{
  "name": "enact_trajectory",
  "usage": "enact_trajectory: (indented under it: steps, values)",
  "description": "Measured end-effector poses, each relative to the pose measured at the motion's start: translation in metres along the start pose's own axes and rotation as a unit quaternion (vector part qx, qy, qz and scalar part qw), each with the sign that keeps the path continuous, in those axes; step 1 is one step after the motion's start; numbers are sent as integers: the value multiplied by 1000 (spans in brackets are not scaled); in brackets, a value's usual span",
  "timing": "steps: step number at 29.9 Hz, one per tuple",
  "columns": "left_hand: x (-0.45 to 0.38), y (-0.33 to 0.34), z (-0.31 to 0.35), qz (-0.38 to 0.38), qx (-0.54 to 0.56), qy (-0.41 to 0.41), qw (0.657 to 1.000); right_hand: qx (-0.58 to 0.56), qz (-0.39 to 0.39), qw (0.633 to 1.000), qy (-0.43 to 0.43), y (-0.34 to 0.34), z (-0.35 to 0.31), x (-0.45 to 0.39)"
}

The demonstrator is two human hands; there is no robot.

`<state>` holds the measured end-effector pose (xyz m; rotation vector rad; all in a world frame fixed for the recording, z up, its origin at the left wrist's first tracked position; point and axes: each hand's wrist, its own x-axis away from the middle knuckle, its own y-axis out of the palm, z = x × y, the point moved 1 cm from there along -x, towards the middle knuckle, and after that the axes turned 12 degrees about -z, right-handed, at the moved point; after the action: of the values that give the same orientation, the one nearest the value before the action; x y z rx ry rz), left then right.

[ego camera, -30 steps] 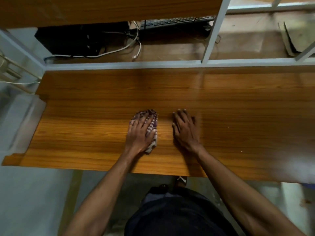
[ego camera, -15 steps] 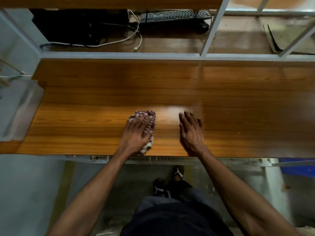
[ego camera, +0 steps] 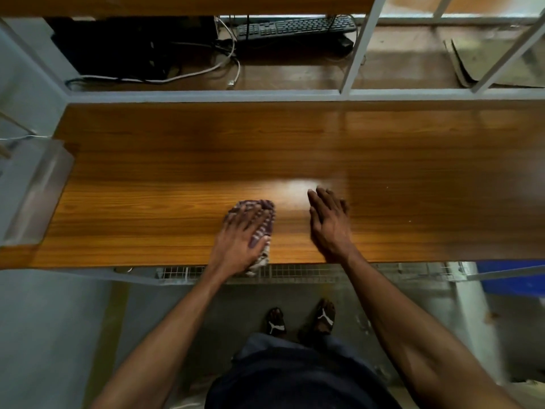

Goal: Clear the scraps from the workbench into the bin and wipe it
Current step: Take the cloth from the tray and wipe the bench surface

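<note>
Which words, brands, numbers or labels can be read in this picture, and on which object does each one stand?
No text can be read anywhere.
Keyboard: the key legends are too small and blurred to read.
Sandals: each shows a white logo shape, but no letters.
Cloth under the left hand: only a striped pattern, no label.
Workbench: bare wood grain, no markings.

Dim, warm light. A white glare patch sits on the glossy worktop [ego camera: 182,160], whose right end darkens. Frame edges bend and blur.
</note>
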<state>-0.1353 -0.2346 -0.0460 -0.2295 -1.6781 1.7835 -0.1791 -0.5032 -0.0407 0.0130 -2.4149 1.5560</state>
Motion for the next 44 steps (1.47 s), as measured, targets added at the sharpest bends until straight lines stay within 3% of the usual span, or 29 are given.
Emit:
enact_trajectory:
  steps: [3, 6, 8, 11, 15, 19, 23, 27, 31, 33, 36, 40, 44]
  values:
    - [-22, -19, -19, 21, 25, -63, 997, 9, -11, 1000, 7, -1, 2, -2]
    - [-45, -24, 17, 38, 70, -120, 990, 10, -10, 1000, 16, -1, 1, -5]
    - [-50, -18, 57, 34, 75, -103, 991, 11, -8, 1000, 19, 0, 0, -3]
    - [-34, -4, 103, 1, 48, -13, 999, -11, -9, 1000, -2, -1, 1, -3]
    - [-13, 2, 61, -36, 4, 50, 998, -67, 17, 997, -24, -3, 13, -1]
    - [-29, -17, 23, -3, 14, -23, 1000, -37, 6, 998, -55, -7, 19, 4]
    - [-65, -23, 73, 19, 85, -114, 990, -10, 9, 997, -79, -13, 29, 10]
    - [-49, 0, 140, 6, 49, -47, 998, 1, -3, 995, -98, -21, 43, 10]
    - [-26, 9, 115, -1, 25, 27, 999, 14, 9, 992, -124, -29, 58, 15]
    - [-31, 6, 90, 2, 6, 19, 1000, 19, 7, 991, -134, -31, 66, 19]
    - [-66, -12, 85, 20, 31, -63, 997, 0, 6, 994, -109, -37, 78, 19]
    - [-104, -18, 149, 42, 98, -145, 984, -22, -4, 994, -109, -43, 85, 19]
    - [-90, -5, 212, 53, 86, -82, 991, -98, -19, 990, -99, -51, 89, 16]
